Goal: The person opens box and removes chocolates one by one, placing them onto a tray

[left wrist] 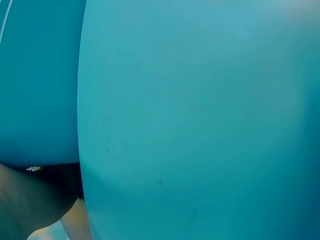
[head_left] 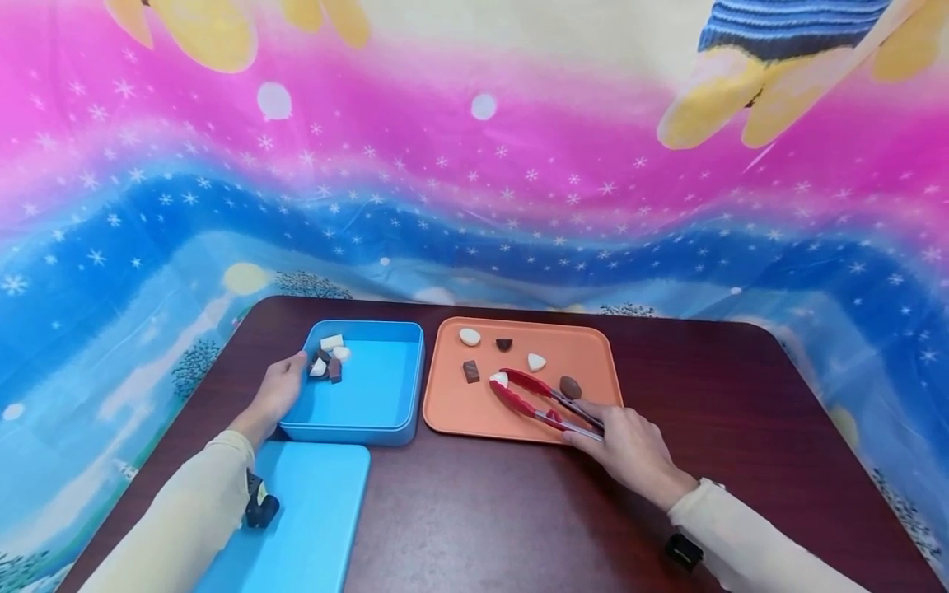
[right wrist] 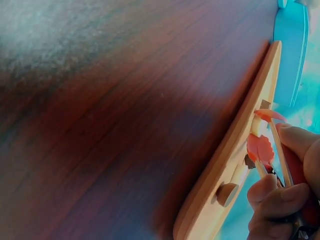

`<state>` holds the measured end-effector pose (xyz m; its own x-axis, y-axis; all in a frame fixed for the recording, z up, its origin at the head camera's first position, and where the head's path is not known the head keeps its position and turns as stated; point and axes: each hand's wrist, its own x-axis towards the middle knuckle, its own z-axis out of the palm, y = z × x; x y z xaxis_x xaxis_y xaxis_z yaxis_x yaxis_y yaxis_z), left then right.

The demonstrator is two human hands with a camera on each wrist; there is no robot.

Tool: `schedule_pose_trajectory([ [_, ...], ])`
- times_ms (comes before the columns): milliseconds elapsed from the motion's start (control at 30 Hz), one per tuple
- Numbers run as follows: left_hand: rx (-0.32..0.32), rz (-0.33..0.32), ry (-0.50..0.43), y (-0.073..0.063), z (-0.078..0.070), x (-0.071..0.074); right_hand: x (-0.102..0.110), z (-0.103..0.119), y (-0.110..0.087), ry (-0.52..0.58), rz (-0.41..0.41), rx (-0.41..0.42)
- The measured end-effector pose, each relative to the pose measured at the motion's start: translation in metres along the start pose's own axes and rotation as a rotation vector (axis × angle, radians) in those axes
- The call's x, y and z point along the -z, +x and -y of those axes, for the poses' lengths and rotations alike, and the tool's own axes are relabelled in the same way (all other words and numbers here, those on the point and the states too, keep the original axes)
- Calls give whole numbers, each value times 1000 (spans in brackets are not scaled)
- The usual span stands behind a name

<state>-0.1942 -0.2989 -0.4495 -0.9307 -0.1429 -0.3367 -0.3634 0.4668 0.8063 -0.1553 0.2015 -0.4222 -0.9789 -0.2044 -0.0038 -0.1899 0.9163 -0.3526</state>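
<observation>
My right hand (head_left: 633,453) grips red-tipped tongs (head_left: 528,379) over the orange tray (head_left: 519,420). Between the tong tips sits a small white chocolate (head_left: 500,379). Around it on the tray lie a white oval one (head_left: 469,337), a white triangular one (head_left: 537,361), and several dark ones, among them a brown egg-shaped piece (head_left: 570,387). My left hand (head_left: 280,389) holds the left wall of the blue box (head_left: 374,395), with fingertips at its rim. Several white and dark chocolates (head_left: 335,371) are gathered at the box's left side. In the right wrist view, fingers (right wrist: 285,200) curl round the tongs.
A flat light-blue lid (head_left: 311,502) lies in front of the box, under my left forearm. The box and tray stand side by side on a dark wooden table (head_left: 712,387). Behind the table hangs a colourful printed cloth (head_left: 445,189).
</observation>
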Motion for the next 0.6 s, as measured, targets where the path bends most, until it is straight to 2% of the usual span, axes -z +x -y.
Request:
schedule_pose_trajectory([
  [233, -16, -12, 0, 0, 0, -1, 1, -1, 1, 26, 16, -10],
  [467, 4, -13, 11, -2, -1, -1, 8, -2, 3, 91, 37, -50],
  [600, 10, -9, 12, -2, -2, 0, 12, 0, 1, 92, 45, -74],
])
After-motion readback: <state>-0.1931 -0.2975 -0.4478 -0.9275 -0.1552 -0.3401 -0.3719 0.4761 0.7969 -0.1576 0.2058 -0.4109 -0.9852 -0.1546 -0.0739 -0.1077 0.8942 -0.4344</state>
